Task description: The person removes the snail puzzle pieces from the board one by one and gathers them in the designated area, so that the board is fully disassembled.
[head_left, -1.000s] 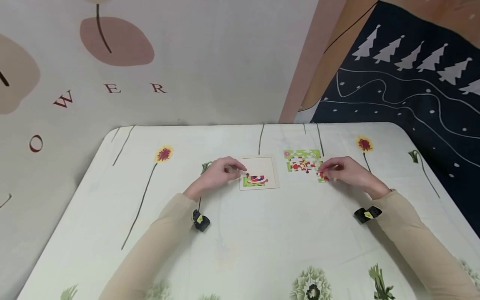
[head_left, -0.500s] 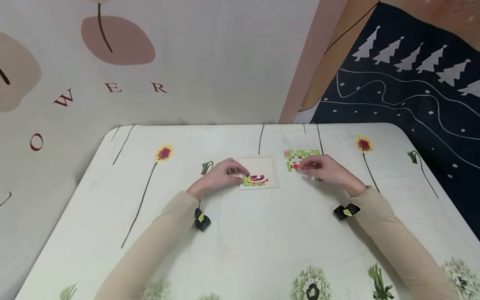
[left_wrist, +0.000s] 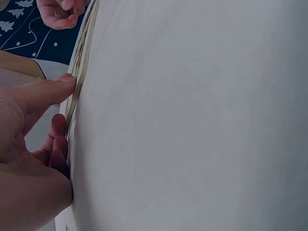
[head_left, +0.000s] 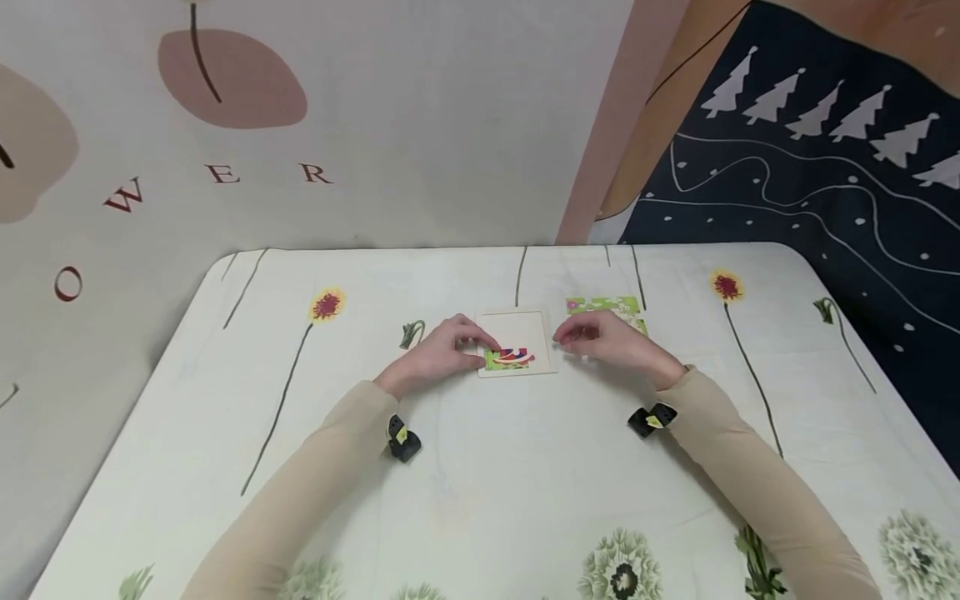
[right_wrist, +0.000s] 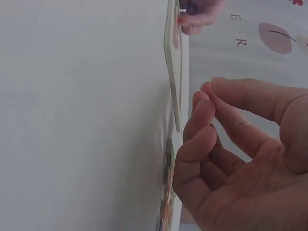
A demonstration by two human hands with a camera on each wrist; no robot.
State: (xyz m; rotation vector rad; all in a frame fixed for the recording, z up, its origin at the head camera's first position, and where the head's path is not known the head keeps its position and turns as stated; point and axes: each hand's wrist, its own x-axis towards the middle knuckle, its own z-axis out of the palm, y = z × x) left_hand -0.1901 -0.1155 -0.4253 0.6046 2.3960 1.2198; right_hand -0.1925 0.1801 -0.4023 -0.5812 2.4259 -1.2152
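A square wooden puzzle tray (head_left: 516,327) lies mid-table with a few joined pieces (head_left: 512,359), green, red and blue, in its lower left. My left hand (head_left: 438,354) rests at the tray's left side, index fingertip over the pieces. In the left wrist view the thumb (left_wrist: 55,90) lies along the tray's edge. Right of the tray hovers my right hand (head_left: 615,342), partly covering a group of puzzle pieces (head_left: 604,304). Its thumb and index fingertips meet in the right wrist view; I cannot tell whether a piece is between them.
A white flower-printed cloth (head_left: 480,483) covers the table. Behind it stands a pale printed backdrop (head_left: 450,125), with a dark panel of white trees (head_left: 795,167) at the right. Black wrist cameras (head_left: 405,439) hang under both sleeves.
My right hand has moved left from the right end of the loose pieces to near the tray's right edge. My left hand has shifted slightly right, its index fingertip now over the tray's pieces.
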